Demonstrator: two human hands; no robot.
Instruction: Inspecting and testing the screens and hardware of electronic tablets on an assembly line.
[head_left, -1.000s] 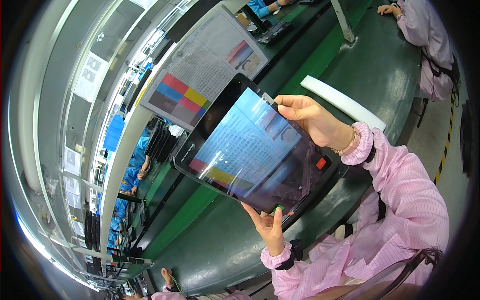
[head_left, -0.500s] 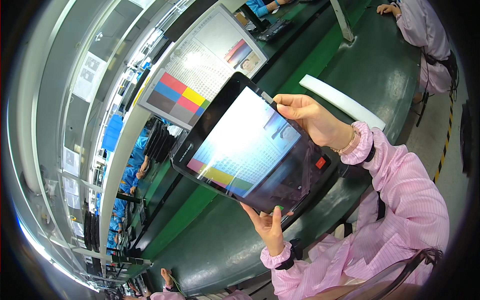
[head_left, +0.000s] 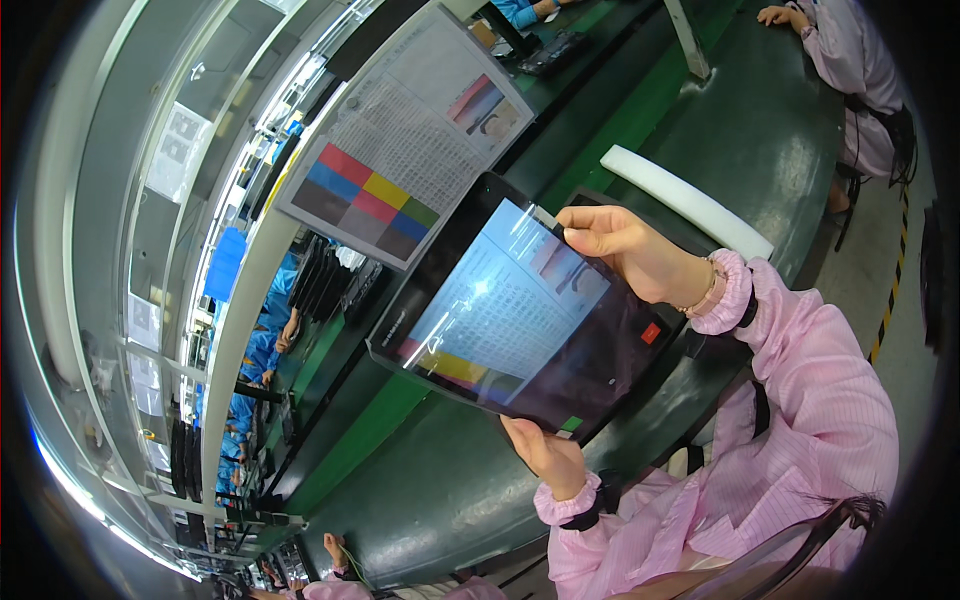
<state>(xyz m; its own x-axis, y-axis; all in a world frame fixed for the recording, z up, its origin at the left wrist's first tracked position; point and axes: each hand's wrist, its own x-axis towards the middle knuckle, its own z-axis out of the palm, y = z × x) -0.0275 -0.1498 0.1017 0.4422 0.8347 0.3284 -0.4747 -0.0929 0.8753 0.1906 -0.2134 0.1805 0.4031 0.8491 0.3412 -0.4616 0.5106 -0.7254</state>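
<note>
Grn bench (head_left: 760,140) w/ foam strip (head_left: 688,199), prob.

Black tablet-like device (head_left: 510,300), lit, tilted.

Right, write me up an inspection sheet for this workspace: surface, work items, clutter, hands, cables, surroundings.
Surface: dark green, glossy bench top, reflecting light.
Work items: black rectangular tablet-like device, tilted, its lit screen showing an image resembling the white rectangular chart panel with colour blocks.
Clutter: long white foam-like bar lying on the bench.
Hands: right hand grips the device's upper edge in the picture; left hand holds the lower edge.
Cables: thin green cord beside a co-worker's hand at lower left; connection can't be told.
Surroundings: co-worker's pink sleeve at upper right; blue-clad co-workers at left; yellow-and-black floor stripe.
</note>
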